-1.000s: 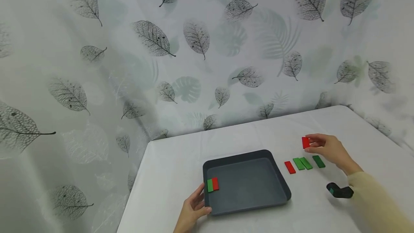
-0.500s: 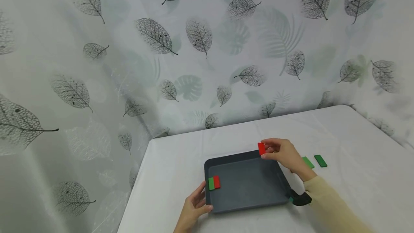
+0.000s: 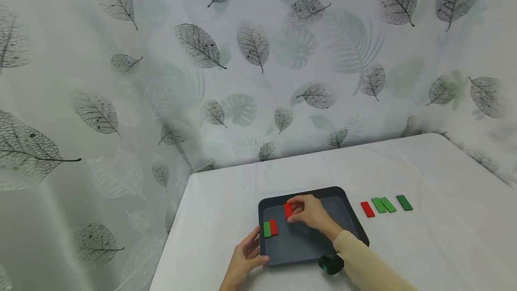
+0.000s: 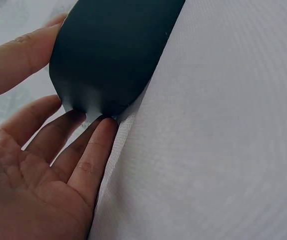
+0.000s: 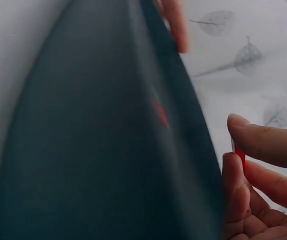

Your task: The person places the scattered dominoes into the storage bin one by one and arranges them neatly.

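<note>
A dark grey rectangular tray (image 3: 300, 255) lies on the white table. My left hand (image 3: 241, 259) holds its near left corner, thumb at the front rim and fingers along the left wall; in the left wrist view the fingertips touch the outer wall (image 4: 113, 50). Above the tray's left part, my right hand (image 3: 311, 212) pinches a red tile (image 3: 288, 210) between thumb and fingers. In the right wrist view only a sliver of that red tile (image 5: 240, 154) shows. A green tile (image 3: 267, 229) and another red tile (image 3: 273, 227) lie side by side against the tray's left wall.
Right of the tray lie a red tile (image 3: 367, 209), two light green tiles (image 3: 378, 205) touching each other, and a dark green tile (image 3: 404, 202). A leaf-patterned curtain (image 3: 282, 80) hangs behind and left of the table (image 3: 226, 192).
My right hand has carried the red tile leftward, from above the loose tiles to above the tray's left part. My left hand has stayed at the tray's corner.
</note>
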`<action>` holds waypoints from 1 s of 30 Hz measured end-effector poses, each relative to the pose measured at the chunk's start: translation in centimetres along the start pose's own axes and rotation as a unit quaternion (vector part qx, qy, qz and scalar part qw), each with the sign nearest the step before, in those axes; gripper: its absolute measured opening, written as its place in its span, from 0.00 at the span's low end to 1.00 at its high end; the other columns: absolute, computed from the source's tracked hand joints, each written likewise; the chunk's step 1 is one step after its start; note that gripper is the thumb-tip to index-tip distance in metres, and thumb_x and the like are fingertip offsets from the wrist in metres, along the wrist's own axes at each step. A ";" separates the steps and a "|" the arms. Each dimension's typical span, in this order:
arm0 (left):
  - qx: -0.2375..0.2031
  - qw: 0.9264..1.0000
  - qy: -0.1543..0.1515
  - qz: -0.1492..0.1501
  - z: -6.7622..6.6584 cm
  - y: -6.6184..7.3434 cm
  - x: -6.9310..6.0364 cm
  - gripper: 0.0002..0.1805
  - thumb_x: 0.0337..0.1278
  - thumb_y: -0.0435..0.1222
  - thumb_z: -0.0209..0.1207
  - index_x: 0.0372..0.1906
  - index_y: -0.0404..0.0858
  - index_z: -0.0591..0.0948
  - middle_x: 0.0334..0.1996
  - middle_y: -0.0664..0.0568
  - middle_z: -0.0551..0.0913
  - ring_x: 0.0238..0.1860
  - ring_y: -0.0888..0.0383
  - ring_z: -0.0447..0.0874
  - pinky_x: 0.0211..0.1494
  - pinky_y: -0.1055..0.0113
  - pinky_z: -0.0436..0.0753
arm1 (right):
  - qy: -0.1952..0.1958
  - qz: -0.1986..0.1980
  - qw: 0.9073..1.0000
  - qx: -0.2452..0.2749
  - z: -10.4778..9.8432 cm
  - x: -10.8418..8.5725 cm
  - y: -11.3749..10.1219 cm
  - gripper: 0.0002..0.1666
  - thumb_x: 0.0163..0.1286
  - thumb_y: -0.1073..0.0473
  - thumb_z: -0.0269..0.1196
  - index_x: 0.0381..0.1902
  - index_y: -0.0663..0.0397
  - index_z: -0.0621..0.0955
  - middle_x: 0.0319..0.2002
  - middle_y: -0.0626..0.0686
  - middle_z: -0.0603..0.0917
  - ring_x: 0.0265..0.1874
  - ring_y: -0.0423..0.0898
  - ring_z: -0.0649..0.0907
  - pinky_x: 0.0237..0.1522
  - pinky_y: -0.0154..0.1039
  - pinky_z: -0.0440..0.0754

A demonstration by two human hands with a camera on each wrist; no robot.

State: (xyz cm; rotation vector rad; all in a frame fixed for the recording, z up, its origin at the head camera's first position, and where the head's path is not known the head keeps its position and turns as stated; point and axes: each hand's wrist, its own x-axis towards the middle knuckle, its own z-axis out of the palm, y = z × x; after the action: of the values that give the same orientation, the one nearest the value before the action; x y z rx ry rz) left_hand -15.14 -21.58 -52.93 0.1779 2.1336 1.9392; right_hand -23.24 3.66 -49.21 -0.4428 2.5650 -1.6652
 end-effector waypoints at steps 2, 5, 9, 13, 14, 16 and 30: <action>-0.002 1.000 0.002 -0.005 0.1 -0.1 0.1 0.46 0.52 0.32 0.68 0.75 0.33 0.58 0.75 0.36 0.54 0.73 0.34 0.58 0.70 0.54 0.73 | -0.002 0.006 1.000 -0.003 1.0 0.1 0.3 0.28 0.44 0.68 0.78 0.47 0.65 0.84 0.33 0.52 0.86 0.28 0.41 0.84 0.28 0.32 0.82; -0.002 1.000 0.003 -0.008 0.1 -0.1 0.1 0.46 0.52 0.32 0.68 0.75 0.33 0.58 0.75 0.36 0.55 0.73 0.34 0.58 0.70 0.54 0.73 | -0.008 0.012 1.000 -0.010 2.2 0.1 0.7 0.28 0.42 0.69 0.78 0.46 0.65 0.84 0.32 0.53 0.85 0.27 0.41 0.85 0.27 0.32 0.82; 0.000 1.000 -0.003 0.003 0.2 0.0 0.0 0.46 0.52 0.31 0.68 0.74 0.32 0.58 0.75 0.36 0.55 0.73 0.34 0.59 0.70 0.54 0.73 | -0.014 0.006 1.000 -0.019 3.0 0.0 1.4 0.28 0.41 0.72 0.77 0.45 0.67 0.84 0.31 0.54 0.85 0.26 0.41 0.85 0.27 0.31 0.82; 0.003 1.000 -0.004 0.007 0.2 0.1 -0.1 0.46 0.52 0.31 0.68 0.74 0.31 0.57 0.75 0.35 0.55 0.72 0.34 0.59 0.70 0.52 0.72 | -0.015 -0.005 0.999 -0.033 3.6 0.1 1.7 0.27 0.40 0.73 0.77 0.44 0.67 0.85 0.30 0.53 0.84 0.24 0.38 0.83 0.26 0.29 0.81; 0.004 1.000 -0.003 0.006 0.2 0.1 -0.1 0.46 0.52 0.31 0.68 0.75 0.31 0.57 0.75 0.35 0.55 0.72 0.34 0.59 0.70 0.52 0.72 | -0.016 -0.010 0.999 -0.039 3.7 0.1 1.8 0.27 0.40 0.72 0.77 0.43 0.67 0.85 0.30 0.52 0.84 0.24 0.37 0.82 0.26 0.29 0.81; 0.006 1.000 -0.002 0.006 0.1 0.1 -0.1 0.46 0.52 0.32 0.68 0.75 0.31 0.57 0.75 0.35 0.54 0.72 0.33 0.59 0.70 0.52 0.72 | -0.018 -0.020 0.998 -0.052 3.9 0.2 1.8 0.27 0.39 0.72 0.77 0.43 0.67 0.85 0.29 0.52 0.83 0.23 0.36 0.79 0.26 0.28 0.79; 0.006 1.000 -0.005 0.003 0.0 0.1 0.0 0.46 0.53 0.32 0.68 0.75 0.33 0.57 0.75 0.35 0.53 0.73 0.34 0.58 0.70 0.54 0.73 | -0.009 -0.058 0.993 -0.100 4.5 -0.2 1.4 0.28 0.37 0.70 0.79 0.42 0.68 0.85 0.28 0.52 0.79 0.23 0.35 0.72 0.25 0.27 0.73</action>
State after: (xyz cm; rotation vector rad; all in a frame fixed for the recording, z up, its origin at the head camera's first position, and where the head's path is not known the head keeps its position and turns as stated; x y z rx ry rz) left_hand -15.10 -21.56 -52.85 0.1964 2.1412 1.9250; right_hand -22.51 0.30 -52.40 -0.6257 2.7540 -1.4336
